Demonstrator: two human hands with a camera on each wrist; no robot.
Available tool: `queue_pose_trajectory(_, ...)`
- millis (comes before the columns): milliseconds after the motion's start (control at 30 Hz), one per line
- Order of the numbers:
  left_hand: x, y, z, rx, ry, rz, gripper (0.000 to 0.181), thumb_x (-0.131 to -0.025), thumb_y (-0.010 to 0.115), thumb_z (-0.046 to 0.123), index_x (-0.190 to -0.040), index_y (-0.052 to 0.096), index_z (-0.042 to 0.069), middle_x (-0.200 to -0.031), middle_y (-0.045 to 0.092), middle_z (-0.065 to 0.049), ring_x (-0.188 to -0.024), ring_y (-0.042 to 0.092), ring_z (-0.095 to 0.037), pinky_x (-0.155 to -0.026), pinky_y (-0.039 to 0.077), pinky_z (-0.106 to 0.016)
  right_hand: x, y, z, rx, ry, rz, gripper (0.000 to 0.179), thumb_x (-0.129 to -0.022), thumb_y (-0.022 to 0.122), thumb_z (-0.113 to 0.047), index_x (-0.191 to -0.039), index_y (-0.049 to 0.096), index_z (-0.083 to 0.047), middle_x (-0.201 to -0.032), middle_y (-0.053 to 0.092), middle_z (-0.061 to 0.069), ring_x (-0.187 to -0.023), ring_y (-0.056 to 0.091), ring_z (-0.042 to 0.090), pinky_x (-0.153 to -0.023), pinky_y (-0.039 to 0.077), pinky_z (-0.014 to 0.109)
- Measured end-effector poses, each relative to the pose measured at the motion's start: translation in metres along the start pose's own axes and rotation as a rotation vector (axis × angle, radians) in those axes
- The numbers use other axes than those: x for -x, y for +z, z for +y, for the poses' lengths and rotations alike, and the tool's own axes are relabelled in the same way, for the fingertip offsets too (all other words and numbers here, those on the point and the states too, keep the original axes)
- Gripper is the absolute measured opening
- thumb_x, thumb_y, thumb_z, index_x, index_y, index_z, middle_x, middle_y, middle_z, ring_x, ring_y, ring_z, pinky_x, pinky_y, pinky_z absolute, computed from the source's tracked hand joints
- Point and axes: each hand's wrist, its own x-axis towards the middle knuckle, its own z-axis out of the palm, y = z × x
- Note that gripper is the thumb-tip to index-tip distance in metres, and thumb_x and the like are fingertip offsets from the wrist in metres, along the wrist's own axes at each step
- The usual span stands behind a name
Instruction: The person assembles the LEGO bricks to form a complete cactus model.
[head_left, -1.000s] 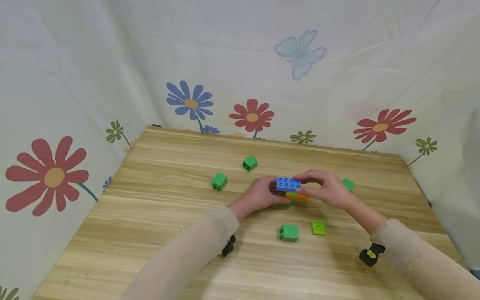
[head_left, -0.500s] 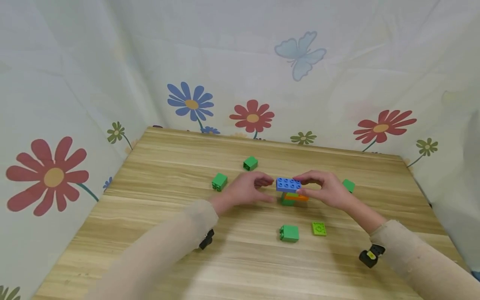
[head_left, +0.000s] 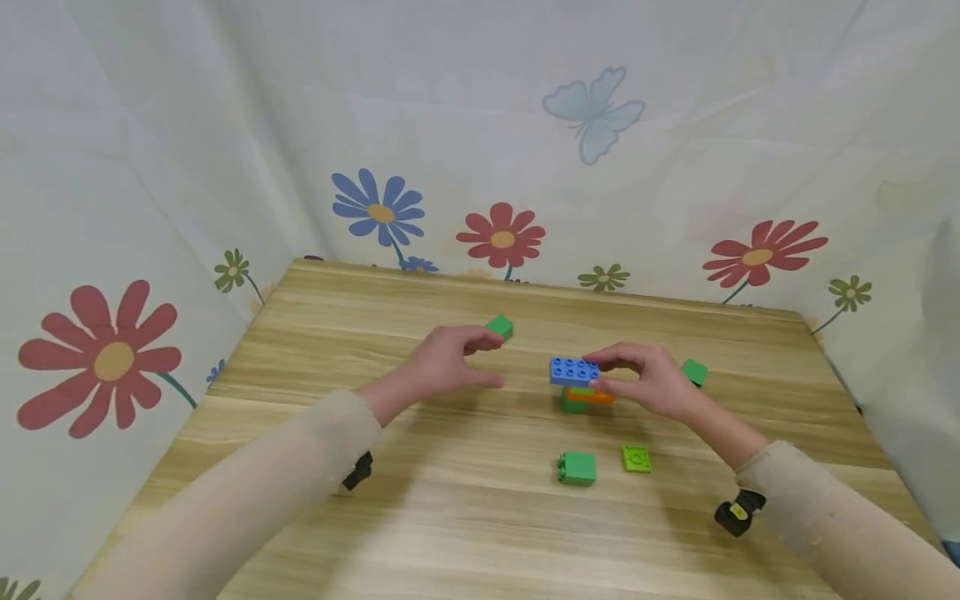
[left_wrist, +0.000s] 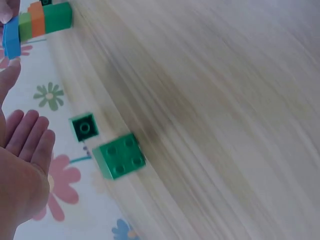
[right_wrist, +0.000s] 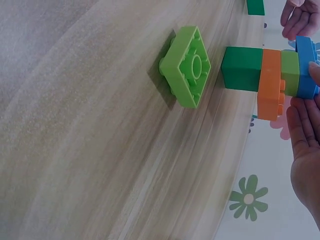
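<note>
Blue eight-stud brick [head_left: 573, 372] tops the stack [right_wrist: 270, 82], pinched by your right hand [head_left: 652, 379]; your left hand [head_left: 448, 362] hovers apart, fingers [left_wrist: 28, 132] relaxed.

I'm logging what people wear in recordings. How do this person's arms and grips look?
The left sleeve and right sleeve are long and pale beige. A small black device sits under each wrist, left and right; the right one shows a yellow mark. No glove shows on the left grip or right grip.
</note>
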Motion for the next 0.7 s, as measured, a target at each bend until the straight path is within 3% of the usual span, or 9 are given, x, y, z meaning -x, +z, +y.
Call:
queue_pose_trajectory(300, 0.023, -0.027, -0.022, -0.034, -0.052, 0.087, 0.071, -0.085, 0.093, 0.038, -0.146, 0.065, 0.014, -0.146, 0.066, -0.002, -0.138, 0.060, -0.028, -0.116, 0.049, -0.044, 0.001, 0.001, 0.001, -0.013, 0.008, 0.000, 0.035, -0.097, 0.081, -0.009, -0.131, 0.075, -0.007, -0.125, 0.076, 0.008, -0.111, 0.070, 0.023, -0.105, 0.055, 0.052)
queue_pose_trajectory(700, 0.041, -0.030, -0.049, -0.079, -0.132, 0.157, 0.074, -0.085, 0.094, 0.033, -0.147, 0.063, 0.008, -0.148, 0.065, -0.009, -0.137, 0.061, -0.036, -0.113, 0.051, -0.049, 0.002, 0.001, 0.001, -0.023, 0.034, 0.001, 0.036, -0.097, 0.081, -0.011, -0.132, 0.075, -0.007, -0.128, 0.075, 0.008, -0.114, 0.070, 0.025, -0.107, 0.053, 0.055)
